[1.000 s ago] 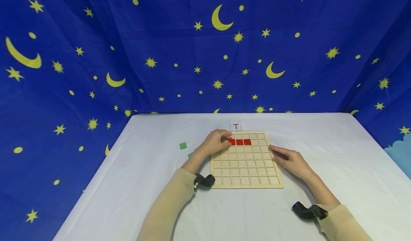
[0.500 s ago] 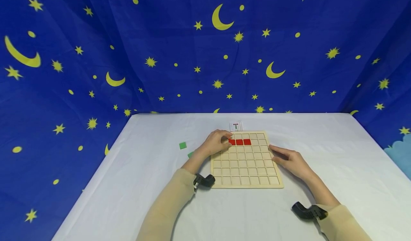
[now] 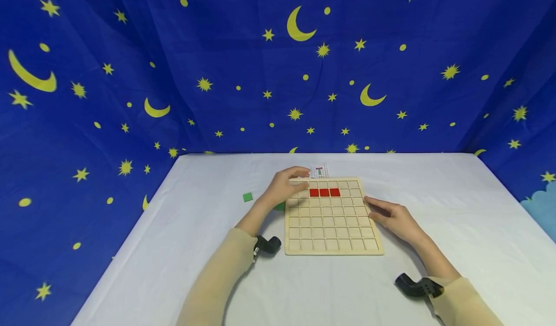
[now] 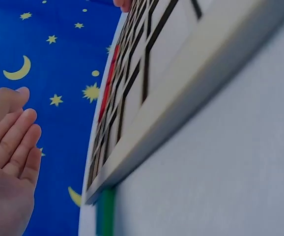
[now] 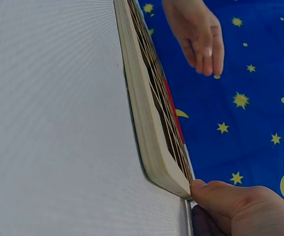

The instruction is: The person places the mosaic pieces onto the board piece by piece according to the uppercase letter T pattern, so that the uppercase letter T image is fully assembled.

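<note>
A wooden grid board [image 3: 334, 252] lies flat on the white table. Three red square tiles [image 3: 324, 192] sit side by side in its second row from the far edge. My left hand [image 3: 280, 188] hovers over the board's far left corner, fingers apart, nothing between them; the left wrist view also shows this hand [image 4: 14, 152] with an empty palm. Along the board's right edge, my right hand [image 3: 395, 219] rests with extended index finger and thumb touching the side. The right wrist view has its thumb [image 5: 220, 196] against the board's rim [image 5: 152, 142].
A loose green square tile [image 3: 247, 197] lies left of the board. More green [image 3: 279, 206] shows beside the board's left edge, partly hidden by my left hand. A small printed grid card [image 3: 320, 171] with a T pattern lies beyond the far edge. A blue starry curtain [image 3: 260, 65] backs the table.
My left hand has lifted off the leftmost red tile, moving left and away, leaving the tile in its cell. My right hand has stayed at the board's edge.
</note>
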Demonstrator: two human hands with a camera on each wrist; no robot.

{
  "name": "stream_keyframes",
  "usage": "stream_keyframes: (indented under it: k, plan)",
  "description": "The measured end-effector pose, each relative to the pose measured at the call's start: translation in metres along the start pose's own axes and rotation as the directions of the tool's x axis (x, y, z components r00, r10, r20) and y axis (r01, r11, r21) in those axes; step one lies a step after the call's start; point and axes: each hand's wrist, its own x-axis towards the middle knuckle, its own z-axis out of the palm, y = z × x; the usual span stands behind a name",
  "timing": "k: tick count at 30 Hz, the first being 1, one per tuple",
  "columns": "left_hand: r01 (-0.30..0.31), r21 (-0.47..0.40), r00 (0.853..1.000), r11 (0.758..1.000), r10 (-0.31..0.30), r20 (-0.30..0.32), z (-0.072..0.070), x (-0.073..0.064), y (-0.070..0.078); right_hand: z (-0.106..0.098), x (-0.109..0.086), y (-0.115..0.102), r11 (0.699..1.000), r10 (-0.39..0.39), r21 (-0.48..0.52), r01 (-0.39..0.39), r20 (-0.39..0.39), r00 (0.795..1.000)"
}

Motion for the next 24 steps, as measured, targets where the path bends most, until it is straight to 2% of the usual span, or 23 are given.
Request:
stream_keyframes:
  k: [3, 6, 13, 19, 24]
  plan:
    - [-0.006, -0.020, 1.000, 1.000, 0.006, -0.006, -0.011, -0.006, 0.002, 0.000, 0.000, -0.001, 1.000, -0.002, 0.001, 0.002, -0.002, 1.000]
    - [-0.007, 0.008, 1.000, 1.000, 0.007, -0.017, -0.023, -0.013, 0.002, 0.001, 0.001, -0.001, 1.000, -0.002, -0.001, 0.002, 0.000, 1.000]
    - [0.015, 0.068, 0.999, 0.998, -0.011, -0.052, -0.044, -0.032, -0.008, -0.001, 0.001, -0.002, 1.000, 0.020, 0.002, -0.020, 0.009, 1.000]
    - [0.044, 0.105, 0.999, 0.993, -0.045, 0.013, -0.052, -0.048, -0.017, -0.001, 0.001, -0.002, 1.000, 0.029, 0.003, -0.029, 0.019, 0.999]
    - [0.073, 0.130, 0.995, 0.989, -0.081, 0.052, -0.049, -0.060, -0.025, 0.000, 0.001, -0.001, 1.000, 0.025, 0.007, -0.026, 0.019, 0.999]
